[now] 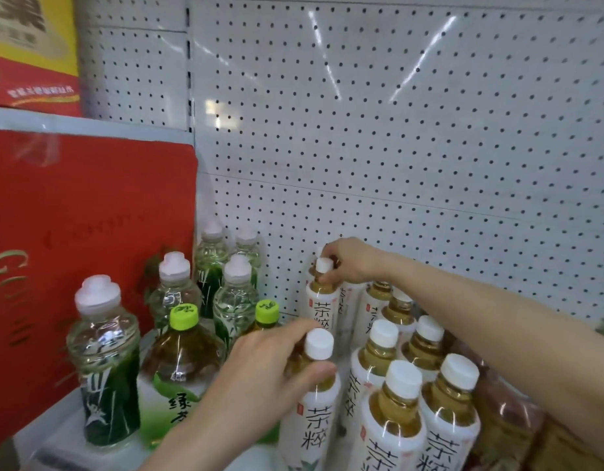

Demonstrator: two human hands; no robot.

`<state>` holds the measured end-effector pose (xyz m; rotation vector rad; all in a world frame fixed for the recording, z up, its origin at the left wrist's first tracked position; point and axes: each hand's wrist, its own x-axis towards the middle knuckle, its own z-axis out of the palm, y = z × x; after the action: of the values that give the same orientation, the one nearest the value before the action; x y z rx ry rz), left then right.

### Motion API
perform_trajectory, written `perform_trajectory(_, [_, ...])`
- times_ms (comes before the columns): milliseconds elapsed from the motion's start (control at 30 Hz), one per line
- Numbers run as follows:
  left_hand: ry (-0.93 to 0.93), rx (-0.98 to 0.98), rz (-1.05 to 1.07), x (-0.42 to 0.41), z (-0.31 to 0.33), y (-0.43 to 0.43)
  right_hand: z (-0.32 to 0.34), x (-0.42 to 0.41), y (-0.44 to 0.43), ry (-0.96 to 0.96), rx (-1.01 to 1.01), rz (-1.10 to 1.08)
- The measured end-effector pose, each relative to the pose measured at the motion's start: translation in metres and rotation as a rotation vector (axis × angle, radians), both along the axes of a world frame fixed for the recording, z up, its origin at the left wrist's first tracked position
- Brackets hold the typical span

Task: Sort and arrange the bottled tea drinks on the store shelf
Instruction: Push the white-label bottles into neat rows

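Note:
My left hand [270,379] is closed around the neck of a white-labelled tea bottle [311,426] with a white cap, at the front middle of the shelf. My right hand [348,260] pinches the white cap and neck of another white-labelled tea bottle [322,307] standing at the back by the pegboard. Several more white-capped tea bottles [392,413] stand in rows to the right. Two green-capped green tea bottles [181,368] stand left of my left hand. Several clear bottles with green labels and pale caps [105,362] fill the left side.
A red box [90,215] stands upright against the left of the shelf, with a yellow and red carton [32,56] on the level above. A white pegboard [395,147] forms the back wall. Wrapped amber drinks [504,419] lie at the far right under my right forearm.

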<state>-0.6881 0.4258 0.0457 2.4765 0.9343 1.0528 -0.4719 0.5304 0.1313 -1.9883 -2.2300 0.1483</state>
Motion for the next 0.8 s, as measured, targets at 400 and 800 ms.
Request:
perform_trajectory(400, [0.094,-0.033,0.045,0.037,0.015,0.025,0.012,0.047,-0.059,-0.048,0.254,-0.111])
perform_trajectory(800, [0.436,-0.028,0.284,0.080,0.056,0.093,-0.005,0.061,-0.093,-0.060,0.039,-0.264])
